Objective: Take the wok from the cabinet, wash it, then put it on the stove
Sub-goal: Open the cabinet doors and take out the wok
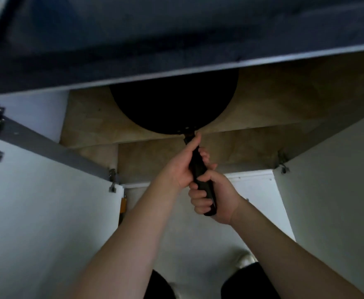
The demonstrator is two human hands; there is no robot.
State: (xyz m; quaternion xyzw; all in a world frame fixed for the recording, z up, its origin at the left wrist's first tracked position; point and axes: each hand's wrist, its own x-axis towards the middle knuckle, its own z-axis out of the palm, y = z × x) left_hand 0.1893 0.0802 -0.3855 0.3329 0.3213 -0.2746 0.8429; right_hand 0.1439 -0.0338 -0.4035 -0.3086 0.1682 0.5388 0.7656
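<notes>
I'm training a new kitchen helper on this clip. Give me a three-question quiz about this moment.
1. True or false: both hands grip the wok handle.
2. Which hand sits nearer the pan's bowl? A) left hand B) right hand
3. Fill in: the wok's bowl lies partly under the ____, inside the cabinet.

Key: 1 true; 2 A; 3 countertop

black wok (172,102), tan cabinet shelf (273,104), white doors (36,212)
</notes>
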